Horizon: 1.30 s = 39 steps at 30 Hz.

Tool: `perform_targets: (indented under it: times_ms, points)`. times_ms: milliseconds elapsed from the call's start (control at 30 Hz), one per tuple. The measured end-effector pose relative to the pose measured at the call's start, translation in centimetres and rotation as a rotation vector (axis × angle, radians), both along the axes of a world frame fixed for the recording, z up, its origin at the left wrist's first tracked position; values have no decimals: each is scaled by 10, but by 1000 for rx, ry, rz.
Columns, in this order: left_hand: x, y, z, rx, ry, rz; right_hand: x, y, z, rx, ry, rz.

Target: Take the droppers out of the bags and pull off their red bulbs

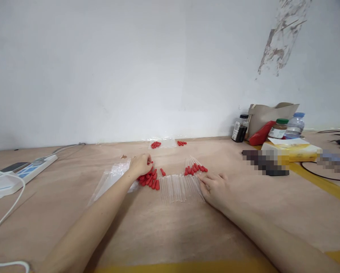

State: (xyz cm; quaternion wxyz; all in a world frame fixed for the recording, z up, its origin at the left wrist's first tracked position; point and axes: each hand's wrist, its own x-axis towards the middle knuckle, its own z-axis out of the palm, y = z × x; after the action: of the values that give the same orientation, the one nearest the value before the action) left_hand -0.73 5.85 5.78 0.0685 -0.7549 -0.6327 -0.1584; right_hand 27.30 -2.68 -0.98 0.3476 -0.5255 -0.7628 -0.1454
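Observation:
My left hand (141, 165) is closed in a pinch on a small red rubber dropper bulb, above a heap of red dropper bulbs (151, 182). A single loose bulb (162, 172) lies just right of the heap. Thin clear dropper tubes (174, 188) lie side by side in a row in the middle. At the row's right end, my right hand (213, 187) has its fingertips closed on a clear tube, partly hidden by the fingers. Beyond it, several droppers (196, 169) with red bulbs on their tubes lie fanned out.
Under my left forearm is a clear plastic bag (113, 178). More red bulbs (155, 145) lie by another bag (168, 143) near the wall. A power strip (24, 176) is at left. At right stand a dark bottle (240, 129), jars, a pouch and a yellow tissue pack (297, 151).

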Motion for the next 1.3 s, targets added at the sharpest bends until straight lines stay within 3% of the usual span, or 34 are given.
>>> perform_targets:
  times_ms: [200,333,533,733,933,1133,1300]
  points:
    - [12,-7,6,41,3,-1,-7,-5,0,16,-70,-8]
    - [43,-8,6,44,-18,-58,-11,-7,-2,3,-39,-4]
    - [104,-3,-7,-164,-50,-124,-7,-8,4,-86,34,-23]
    - [130,6,-10,-346,-79,-67,9,4,4,-181,208,-124]
    - [133,6,-10,-421,-108,-57,12,9,4,-225,279,-156]
    - [116,0,3,-255,-96,-89,10,6,7,-281,324,-153]
    - [74,-19,19,-50,-70,-200,10,8,7,-41,416,-25]
